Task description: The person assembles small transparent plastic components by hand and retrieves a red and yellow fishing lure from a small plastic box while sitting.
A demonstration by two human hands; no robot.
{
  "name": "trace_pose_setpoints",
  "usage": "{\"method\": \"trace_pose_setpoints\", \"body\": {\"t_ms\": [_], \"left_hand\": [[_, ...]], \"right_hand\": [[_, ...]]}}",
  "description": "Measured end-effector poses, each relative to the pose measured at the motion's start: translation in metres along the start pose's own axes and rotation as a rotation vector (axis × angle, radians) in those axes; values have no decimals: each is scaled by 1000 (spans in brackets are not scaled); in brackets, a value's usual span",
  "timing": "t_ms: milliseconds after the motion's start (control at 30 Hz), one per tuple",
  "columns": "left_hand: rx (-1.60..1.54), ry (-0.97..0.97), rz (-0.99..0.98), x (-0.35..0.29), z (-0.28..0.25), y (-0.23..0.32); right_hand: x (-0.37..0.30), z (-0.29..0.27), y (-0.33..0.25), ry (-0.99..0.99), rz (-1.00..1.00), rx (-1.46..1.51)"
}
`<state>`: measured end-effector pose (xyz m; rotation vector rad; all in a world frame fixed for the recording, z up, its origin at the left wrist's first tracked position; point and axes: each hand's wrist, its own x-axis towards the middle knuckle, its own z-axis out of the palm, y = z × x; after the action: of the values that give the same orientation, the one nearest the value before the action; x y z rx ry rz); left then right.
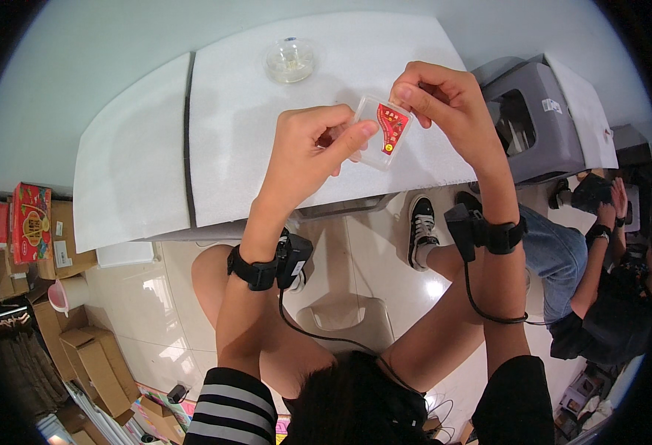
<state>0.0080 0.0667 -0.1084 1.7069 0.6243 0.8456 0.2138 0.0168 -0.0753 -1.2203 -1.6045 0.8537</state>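
Note:
A small clear plastic box (372, 157) with a red and yellow printed label is held up above the white table. My left hand (305, 148) grips its left side, thumb on the front face and the other fingers behind. At the box's upper right corner, my right hand (444, 111) has thumb and index finger pinched together. Whether those fingertips hold the corner or something small there, I cannot make out. Farther off on the table stands a round clear plastic container (290, 61).
The white table (266, 141) has a dark seam on its left. Cardboard boxes (99, 363) and a red box (32, 222) stand at the left. A grey plastic stool (545, 119) is at the right. Another person (600, 297) sits to my right. Cables run from straps on my forearms.

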Motion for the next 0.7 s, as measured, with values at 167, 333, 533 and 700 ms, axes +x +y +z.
{"method": "trace_pose_setpoints", "body": {"t_ms": [167, 333, 533, 700], "left_hand": [[-2, -2, -1, -1, 0, -2], [-2, -6, 6, 0, 0, -1], [5, 3, 10, -1, 0, -2], [3, 1, 2, -1, -1, -3]], "right_hand": [[0, 1, 2, -8, 3, 24], [0, 0, 0, -3, 13, 29], [1, 3, 3, 18, 18, 52], [2, 4, 4, 14, 25, 75]]}}
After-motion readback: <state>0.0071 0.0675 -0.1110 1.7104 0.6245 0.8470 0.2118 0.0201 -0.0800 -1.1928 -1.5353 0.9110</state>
